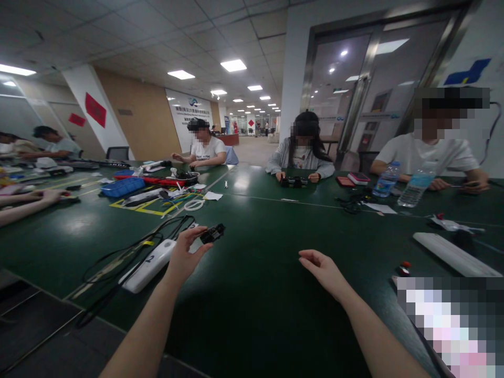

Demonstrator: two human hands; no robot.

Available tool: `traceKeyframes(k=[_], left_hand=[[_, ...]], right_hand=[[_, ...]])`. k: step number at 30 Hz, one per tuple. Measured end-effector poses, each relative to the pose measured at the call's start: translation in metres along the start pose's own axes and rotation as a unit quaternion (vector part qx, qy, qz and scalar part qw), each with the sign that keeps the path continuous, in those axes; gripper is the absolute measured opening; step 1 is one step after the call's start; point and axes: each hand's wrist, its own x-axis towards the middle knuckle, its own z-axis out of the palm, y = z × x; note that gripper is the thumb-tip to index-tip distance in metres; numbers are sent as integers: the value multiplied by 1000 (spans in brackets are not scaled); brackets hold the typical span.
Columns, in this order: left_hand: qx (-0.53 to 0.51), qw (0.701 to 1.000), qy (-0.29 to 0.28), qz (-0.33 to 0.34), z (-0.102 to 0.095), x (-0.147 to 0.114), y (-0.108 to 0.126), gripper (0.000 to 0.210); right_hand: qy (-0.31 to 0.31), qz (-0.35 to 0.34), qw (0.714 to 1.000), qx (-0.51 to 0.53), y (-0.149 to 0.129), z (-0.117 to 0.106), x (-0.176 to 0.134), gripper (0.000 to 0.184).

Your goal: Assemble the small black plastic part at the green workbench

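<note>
Across a broad green table [255, 299], we hold a small black device [212, 233] in our left hand [188, 253], thumb and fingers closed on its left end, the piece tilted with its far end pointing right. Our right hand [321, 270] hovers to the right, well apart from the device, its fingers loosely curled and the gap to the thumb narrow. Open green surface runs between our two hands and on toward the far side, leaving us room to move.

The left side is tighter: a white power strip [147, 266] lies slantwise just beside our left forearm, with black cables [108, 255] trailing around it toward the near table edge [98, 318], which cuts diagonally below. Farther left sits a blue basket [123, 187] among loose parts.

On the right, a long white bar [454, 254] and a pixelated object [452, 328] in the near corner bound our working space. Beyond them stand two plastic bottles [417, 184]. At the far side, a co-worker [301, 149] faces us, both hands at a dark object [294, 181].
</note>
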Motion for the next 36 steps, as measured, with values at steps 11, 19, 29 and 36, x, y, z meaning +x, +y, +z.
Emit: traceKeyframes(k=[11, 19, 29, 36], left_hand=[[159, 972, -134, -106, -8, 4, -30, 36], [195, 955, -185, -126, -9, 2, -56, 40], [221, 969, -52, 99, 3, 3, -16, 38], [185, 959, 35, 210, 1, 2, -17, 43]], right_hand=[[2, -1, 1000, -1, -4, 0, -3, 29], [9, -11, 1000, 2, -5, 1, -5, 27], [8, -12, 1000, 7, -3, 2, -2, 27], [6, 0, 1000, 3, -6, 1, -4, 28]])
